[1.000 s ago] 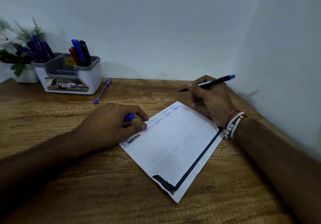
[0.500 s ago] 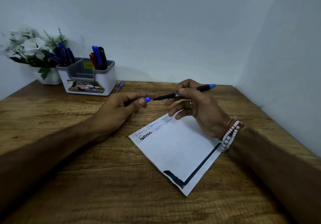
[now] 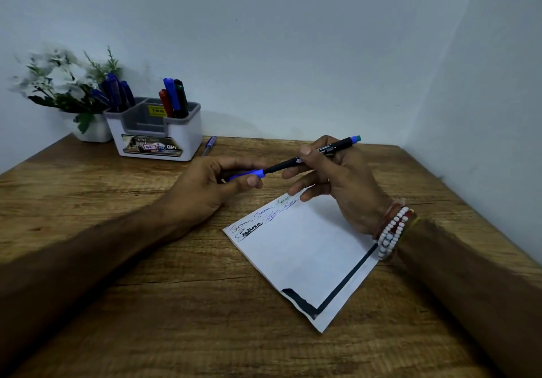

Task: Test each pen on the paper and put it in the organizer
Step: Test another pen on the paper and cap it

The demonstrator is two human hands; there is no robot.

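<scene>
Black pen [image 3: 283, 166] pinched by the right hand [image 3: 344, 185], tip meeting the blue cap [image 3: 249, 174] the left hand [image 3: 205, 188] pinches

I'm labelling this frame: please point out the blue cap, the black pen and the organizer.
cap [image 3: 259, 173], head view, its blue open end.
black pen [image 3: 281, 166], head view, bare barrel near the cap.
organizer [image 3: 190, 138], head view, white front wall.

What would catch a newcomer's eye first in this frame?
Mid-desk, the right hand holds a black pen while the left hand pinches a blue cap at its tip. Beneath the right hand lies a white sheet with scribbles along its far edge; a white organizer holding pens stands back left.
</scene>
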